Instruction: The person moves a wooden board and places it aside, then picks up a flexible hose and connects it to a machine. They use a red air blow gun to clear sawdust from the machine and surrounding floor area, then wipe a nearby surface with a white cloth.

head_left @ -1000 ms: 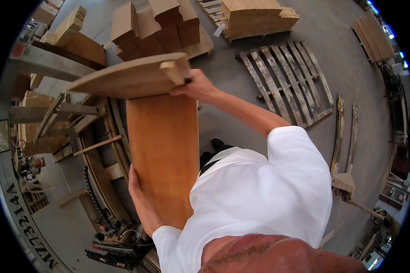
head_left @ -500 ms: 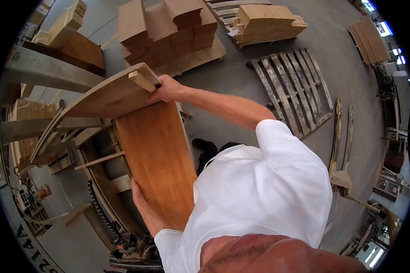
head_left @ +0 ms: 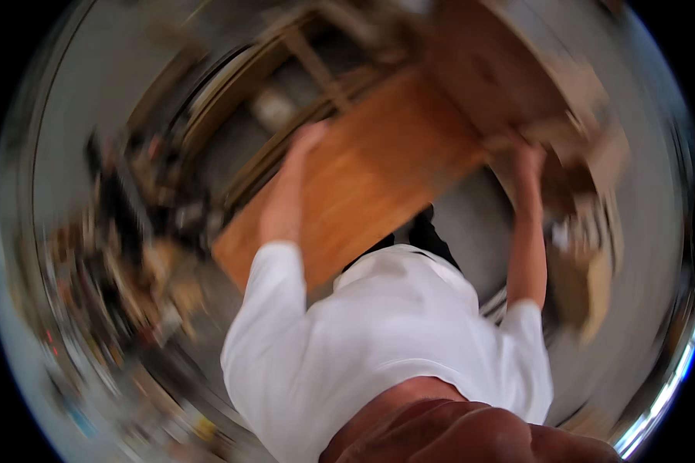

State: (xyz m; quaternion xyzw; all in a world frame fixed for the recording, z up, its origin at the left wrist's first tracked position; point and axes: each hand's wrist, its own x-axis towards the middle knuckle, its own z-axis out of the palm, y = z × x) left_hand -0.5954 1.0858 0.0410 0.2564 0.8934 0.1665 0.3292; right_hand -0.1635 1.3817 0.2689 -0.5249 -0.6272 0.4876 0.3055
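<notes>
Left hand [head_left: 310, 137]: raised at the left long edge of the orange-brown wooden board [head_left: 367, 174], touching it; motion blur hides the fingers, so I cannot tell whether they curl round the edge or only press flat against it.
Board: a long flat panel held up in front of the body, slanting from lower left to upper right, between the two arms, above a grey floor [head_left: 471, 220].
Right hand [head_left: 527, 150]: lifted at the board's upper right end, just under a darker brown curved panel [head_left: 502, 69]; it seems to be gripping there, but the smear is too heavy to say which piece it holds.
Doing it well: in my judgement the board is being carried while the body turns. Both hands should sit on opposite edges with fingers wrapped under, elbows close, the turn slowed so the far end does not swing into the wooden frames [head_left: 286, 85] at upper left or the darker panel.
Risk: a flat palm on the left edge could slip, tipping the board toward the clutter [head_left: 123, 255] at the left.
Count, hands: two, both up on the wood.
Count, boards: one orange-brown board in hand; one darker panel beside it.
Count, frames: several, too blurred to number.
Count, sleeves: two white short sleeves [head_left: 266, 278].
</notes>
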